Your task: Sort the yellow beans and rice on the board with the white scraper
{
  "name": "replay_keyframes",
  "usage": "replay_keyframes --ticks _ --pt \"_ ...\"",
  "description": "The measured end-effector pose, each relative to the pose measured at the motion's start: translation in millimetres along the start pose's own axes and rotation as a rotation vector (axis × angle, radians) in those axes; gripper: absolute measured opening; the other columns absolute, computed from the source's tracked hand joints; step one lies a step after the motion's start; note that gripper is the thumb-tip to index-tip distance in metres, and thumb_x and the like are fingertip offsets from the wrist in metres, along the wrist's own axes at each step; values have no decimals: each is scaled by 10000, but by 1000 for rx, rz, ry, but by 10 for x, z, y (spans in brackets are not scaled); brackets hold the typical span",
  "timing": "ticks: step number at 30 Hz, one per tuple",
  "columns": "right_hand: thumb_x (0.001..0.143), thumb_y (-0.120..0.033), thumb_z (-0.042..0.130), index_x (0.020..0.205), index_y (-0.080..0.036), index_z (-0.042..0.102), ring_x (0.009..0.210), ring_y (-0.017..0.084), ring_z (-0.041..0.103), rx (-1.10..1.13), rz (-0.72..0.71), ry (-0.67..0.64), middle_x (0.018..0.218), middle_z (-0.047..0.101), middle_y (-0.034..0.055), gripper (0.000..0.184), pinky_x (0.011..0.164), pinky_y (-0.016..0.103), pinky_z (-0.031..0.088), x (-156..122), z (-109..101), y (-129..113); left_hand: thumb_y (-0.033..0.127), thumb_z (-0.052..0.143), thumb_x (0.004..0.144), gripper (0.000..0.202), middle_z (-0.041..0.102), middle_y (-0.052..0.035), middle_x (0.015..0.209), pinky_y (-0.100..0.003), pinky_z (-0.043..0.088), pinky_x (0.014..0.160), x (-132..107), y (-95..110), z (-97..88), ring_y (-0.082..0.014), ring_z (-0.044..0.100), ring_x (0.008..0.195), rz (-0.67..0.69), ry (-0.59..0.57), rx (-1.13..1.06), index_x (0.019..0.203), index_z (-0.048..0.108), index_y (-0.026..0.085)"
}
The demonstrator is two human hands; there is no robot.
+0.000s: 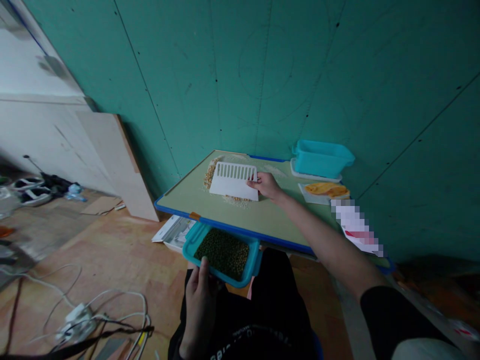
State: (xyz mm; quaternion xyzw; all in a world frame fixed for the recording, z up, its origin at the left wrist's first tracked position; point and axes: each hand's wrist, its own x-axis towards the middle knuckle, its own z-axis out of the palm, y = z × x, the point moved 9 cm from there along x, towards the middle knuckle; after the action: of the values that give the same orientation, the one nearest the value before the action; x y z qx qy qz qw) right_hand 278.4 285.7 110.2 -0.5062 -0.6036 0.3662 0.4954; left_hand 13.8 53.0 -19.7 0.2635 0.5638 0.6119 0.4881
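One white slotted scraper is over the left half of the green-topped table, pinched at its right end by the right hand, thumb over the top face and the other fingers mostly hidden behind. Its long axis runs left to right, the right end slightly nearer; its row of slots faces the far side, its solid edge the near side. Whether it lies flat or leans a little cannot be told.

Tan grains lie heaped just beyond its left end, and more show along its near edge, with pale powdery bits scattered around.

The left hand grips the near rim of a shallow teal tray, thumb on top toward the left corner; the fingers below are hidden. The tray sits at the table's near edge, over the person's lap, its long axis going from far left to near right. It holds dark green beans, with paler ones gathered at the right.

At the table's far right, a teal bin stands on a white lid; just nearer lies a yellow item on a white sheet.
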Motion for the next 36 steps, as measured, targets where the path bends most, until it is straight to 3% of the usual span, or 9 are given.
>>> replay_keyframes --ticks 12,23,30,36 --pt "733 -178 788 861 -128 710 779 213 717 60 52 -85 794 757 70 158 690 335 590 -92 160 -20 435 779 727 247 452 57 498 -258 392 416 -1 -18 36 -144 476 428 -15 -32 -42 769 679 213" --pt "779 -203 771 896 -153 705 755 202 713 88 70 -140 765 744 57 143 644 324 611 -202 261 -58 462 770 723 285 408 58 488 -263 383 415 -32 51 58 -133 427 416 -39 -26 -24 700 638 210" --pt "759 -260 813 877 -146 708 756 214 720 85 56 -140 754 745 56 195 659 343 608 -218 274 -77 492 784 688 320 401 64 504 -266 388 435 -29 34 43 -143 446 447 -56 2 -8 745 635 215" --pt "757 -301 827 878 -154 715 723 199 711 94 60 -151 739 744 54 221 627 325 609 -229 281 -90 424 811 653 288 446 46 543 -276 404 461 -13 28 5 -174 508 508 -31 28 19 759 630 225"
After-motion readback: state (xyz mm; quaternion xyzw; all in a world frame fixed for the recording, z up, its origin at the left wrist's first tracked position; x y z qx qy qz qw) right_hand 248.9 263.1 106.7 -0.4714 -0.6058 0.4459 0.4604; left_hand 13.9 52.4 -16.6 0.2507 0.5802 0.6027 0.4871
